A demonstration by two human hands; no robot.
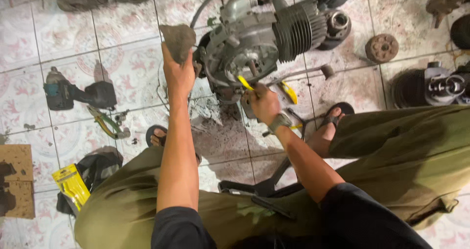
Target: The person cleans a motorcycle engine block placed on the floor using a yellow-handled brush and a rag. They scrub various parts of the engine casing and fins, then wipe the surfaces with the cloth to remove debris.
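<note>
Your left hand (pixel 178 75) is raised over the tiled floor (pixel 73 48), its fingers closed around a grimy grey-brown rag (pixel 178 41) that it holds just left of the engine (pixel 259 38). Your right hand (pixel 263 102) is clenched around yellow-handled pliers (pixel 267 87), whose tip sits against the round opening on the near side of the engine; one yellow handle sticks out to the right of your fist. You wear a watch (pixel 280 121) on that wrist. The engine is a small grey one with a finned cylinder pointing to the right, lying on the floor at the far centre of the scene, with dark grime smeared on the tiles just near it. Your sandalled feet rest on either side of that patch, knees in olive trousers spread wide. To the left, well apart from your hands, lie a dark cordless power tool (pixel 78 93) and, nearer, green-handled pliers (pixel 106 124). A yellow package (pixel 72 185) lies near your left knee beside a piece of cardboard (pixel 17 180). At the far right sit a rusty round gear-like part (pixel 381 48) and another dark motor part (pixel 433 85).
</note>
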